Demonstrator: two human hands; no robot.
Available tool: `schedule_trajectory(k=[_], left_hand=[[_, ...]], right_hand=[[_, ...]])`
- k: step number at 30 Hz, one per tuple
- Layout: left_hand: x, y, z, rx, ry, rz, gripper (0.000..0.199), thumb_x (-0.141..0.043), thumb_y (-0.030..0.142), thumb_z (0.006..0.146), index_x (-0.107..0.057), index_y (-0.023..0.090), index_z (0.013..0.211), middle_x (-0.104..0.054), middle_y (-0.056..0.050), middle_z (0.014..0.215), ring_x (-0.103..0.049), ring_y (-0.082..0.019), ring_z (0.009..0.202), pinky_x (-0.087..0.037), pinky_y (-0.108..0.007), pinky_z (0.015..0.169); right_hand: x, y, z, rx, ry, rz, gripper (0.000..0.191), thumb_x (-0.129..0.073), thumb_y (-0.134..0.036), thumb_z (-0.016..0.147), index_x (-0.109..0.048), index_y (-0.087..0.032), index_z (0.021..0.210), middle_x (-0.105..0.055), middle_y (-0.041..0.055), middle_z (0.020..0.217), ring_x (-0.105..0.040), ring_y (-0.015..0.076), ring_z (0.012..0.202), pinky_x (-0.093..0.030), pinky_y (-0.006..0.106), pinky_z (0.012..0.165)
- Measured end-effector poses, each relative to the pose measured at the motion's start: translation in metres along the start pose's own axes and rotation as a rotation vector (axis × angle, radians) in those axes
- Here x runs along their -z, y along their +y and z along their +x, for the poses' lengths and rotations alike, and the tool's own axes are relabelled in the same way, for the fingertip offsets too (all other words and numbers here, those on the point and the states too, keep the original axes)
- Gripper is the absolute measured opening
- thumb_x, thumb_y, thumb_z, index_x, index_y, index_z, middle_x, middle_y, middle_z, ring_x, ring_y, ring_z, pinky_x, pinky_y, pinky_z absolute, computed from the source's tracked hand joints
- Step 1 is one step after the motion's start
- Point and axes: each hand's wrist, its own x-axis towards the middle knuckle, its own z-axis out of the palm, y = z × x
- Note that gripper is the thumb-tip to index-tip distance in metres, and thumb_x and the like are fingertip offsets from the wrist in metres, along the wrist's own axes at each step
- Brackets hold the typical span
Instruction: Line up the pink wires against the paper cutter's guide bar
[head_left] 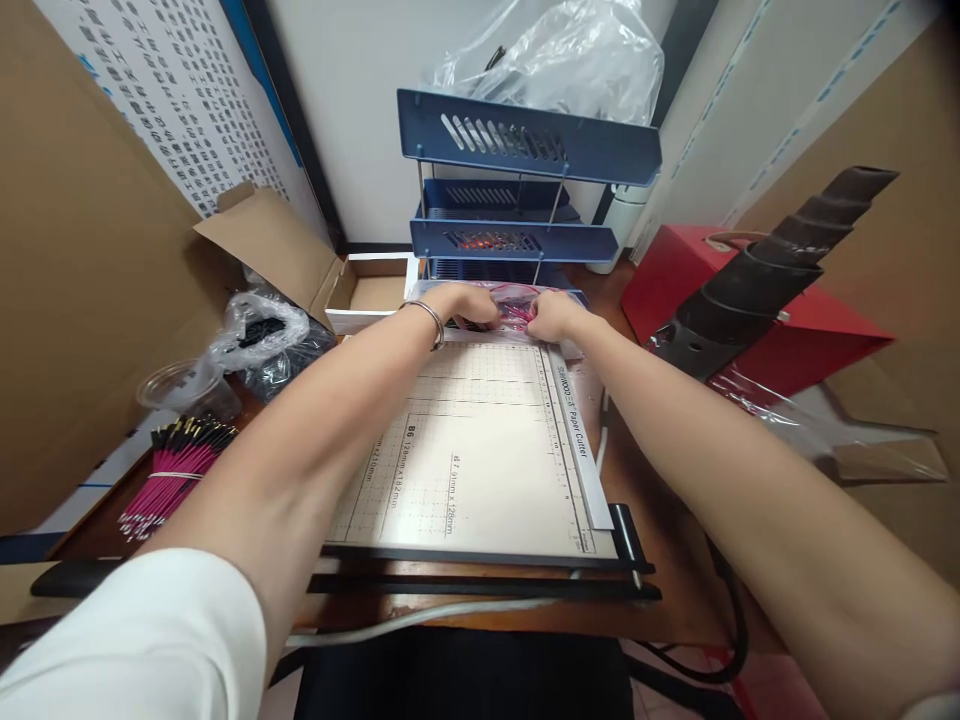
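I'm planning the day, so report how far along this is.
One pink bundle already looks tied. The left hand and right hand are at pink pieces in clear plastic, beyond the paper cutter. Some pieces remain there; how many is unclear.

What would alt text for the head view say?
Left hand and right hand are at clear plastic with pink items, beyond a paper cutter. Behind is a blue rack; a pink bundle lies on the left, a red box on the right.
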Motion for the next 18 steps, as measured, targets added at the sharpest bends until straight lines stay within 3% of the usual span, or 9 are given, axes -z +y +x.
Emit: schedule_trajectory(k=[4,10,13,18], left_hand=[[0.010,-0.010,0.006,0.092,-0.138,-0.018,0.048,-0.073,0.040,0.074,-0.084,0.019,0.115,-0.083,-0.014,0.110,-0.071,-0.029,0.106,-0.057,-0.036,0.092],[0.006,-0.025,0.001,0.099,-0.142,-0.113,0.054,-0.065,0.040,0.080,-0.079,0.022,0.128,-0.077,-0.014,0.139,-0.073,-0.026,0.116,-0.058,-0.032,0.089],[0.009,-0.027,0.000,0.077,-0.151,-0.169,0.057,-0.060,0.044,0.084,-0.076,0.023,0.135,-0.075,-0.013,0.143,-0.073,-0.024,0.119,-0.058,-0.031,0.090],[0.013,-0.025,-0.004,0.051,-0.147,-0.191,0.058,-0.054,0.046,0.087,-0.077,0.019,0.133,-0.079,-0.013,0.133,-0.075,-0.023,0.112,-0.059,-0.032,0.093]], right_hand=[[0.000,0.001,-0.012,-0.026,0.137,0.111,0.037,-0.067,-0.018,0.093,-0.074,-0.010,0.128,-0.073,0.0196,0.121,-0.070,0.0272,0.109,-0.053,0.033,0.089],[0.019,-0.002,-0.032,0.139,0.251,0.225,0.034,-0.062,-0.016,0.099,-0.076,-0.014,0.129,-0.075,0.0130,0.124,-0.068,0.0215,0.114,-0.051,0.030,0.097],[0.031,-0.009,-0.046,0.266,0.192,0.244,0.029,-0.065,-0.015,0.097,-0.079,-0.014,0.123,-0.077,0.0086,0.110,-0.069,0.0162,0.101,-0.049,0.026,0.089],[0.040,-0.023,-0.076,0.438,-0.043,0.209,0.017,-0.075,-0.017,0.090,-0.083,-0.017,0.105,-0.077,0.0025,0.094,-0.066,0.0130,0.083,-0.045,0.025,0.077]])
